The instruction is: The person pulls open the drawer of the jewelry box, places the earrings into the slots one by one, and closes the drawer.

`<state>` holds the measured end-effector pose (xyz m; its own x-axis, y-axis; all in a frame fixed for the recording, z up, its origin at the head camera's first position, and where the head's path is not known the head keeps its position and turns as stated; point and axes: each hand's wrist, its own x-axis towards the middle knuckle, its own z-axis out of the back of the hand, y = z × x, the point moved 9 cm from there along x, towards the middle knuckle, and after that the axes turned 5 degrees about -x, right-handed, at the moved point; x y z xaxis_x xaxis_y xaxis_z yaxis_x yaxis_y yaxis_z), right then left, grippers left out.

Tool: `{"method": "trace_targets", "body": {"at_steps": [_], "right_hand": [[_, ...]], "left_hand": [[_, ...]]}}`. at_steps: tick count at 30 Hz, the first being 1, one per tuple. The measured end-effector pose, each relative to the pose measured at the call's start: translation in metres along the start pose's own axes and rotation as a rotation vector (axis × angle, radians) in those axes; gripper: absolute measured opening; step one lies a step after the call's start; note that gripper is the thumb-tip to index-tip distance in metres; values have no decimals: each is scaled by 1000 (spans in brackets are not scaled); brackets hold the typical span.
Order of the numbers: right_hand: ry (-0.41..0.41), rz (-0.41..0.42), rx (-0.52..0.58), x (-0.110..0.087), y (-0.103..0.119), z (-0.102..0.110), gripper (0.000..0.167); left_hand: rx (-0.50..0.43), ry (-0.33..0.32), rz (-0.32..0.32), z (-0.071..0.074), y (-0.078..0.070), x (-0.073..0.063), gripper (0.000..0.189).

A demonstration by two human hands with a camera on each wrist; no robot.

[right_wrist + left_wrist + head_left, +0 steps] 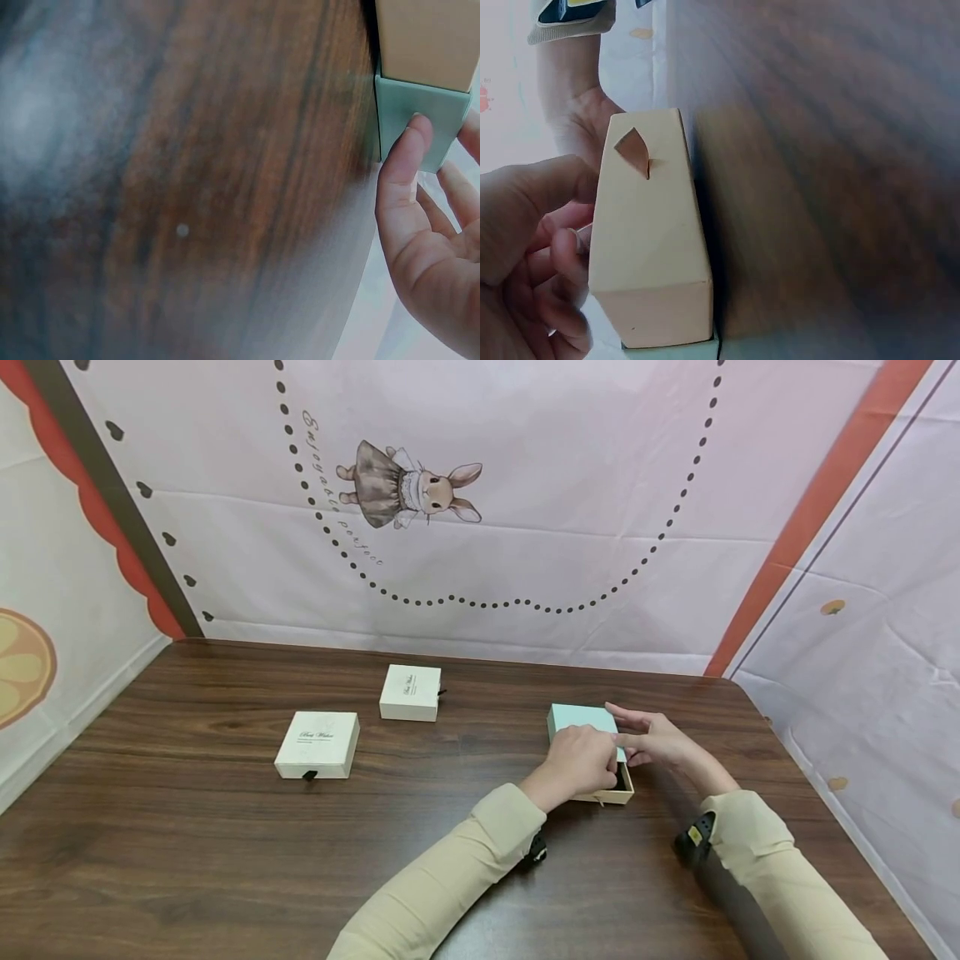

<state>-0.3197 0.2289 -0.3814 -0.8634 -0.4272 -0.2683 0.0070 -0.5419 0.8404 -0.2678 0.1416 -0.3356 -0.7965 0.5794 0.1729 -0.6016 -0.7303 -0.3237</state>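
A mint-green gift box (585, 717) stands at the right of the table, its cream drawer (624, 795) pulled partly out toward the person. My left hand (581, 760) is over the drawer's open top with fingers bent down at it; whether they grip anything inside cannot be told. In the left wrist view, the thumb and curled fingers (571, 262) lie along the drawer's open side, beside its front with a small pull tab (634, 152). My right hand (660, 742) holds the green sleeve from the right, its thumb (405, 157) pressed to the side wall.
Two white lidded-looking boxes with black pull tabs lie to the left: a nearer box (318, 745) and a farther box (411, 693). The brown wooden table (225, 860) meets a printed cloth backdrop (540, 510) at the back and sides.
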Motion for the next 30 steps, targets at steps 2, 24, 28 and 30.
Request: {"method": "trace_targets", "body": {"at_steps": [2,24,28,30], "right_hand": [[-1,-1,5,0,0,0,70],[-6,-5,1,2,-1,0,69],[-11,-7,-8,2,-2,1,68],[-14,-5,-20,2,-2,1,68]], "left_hand": [[-23,-15,12,0,1,1,16],[194,63,-19,-9,-5,2,10],[286,117,-44,-12,-11,2,17],[296,122,-55,-13,-13,1,23]]}}
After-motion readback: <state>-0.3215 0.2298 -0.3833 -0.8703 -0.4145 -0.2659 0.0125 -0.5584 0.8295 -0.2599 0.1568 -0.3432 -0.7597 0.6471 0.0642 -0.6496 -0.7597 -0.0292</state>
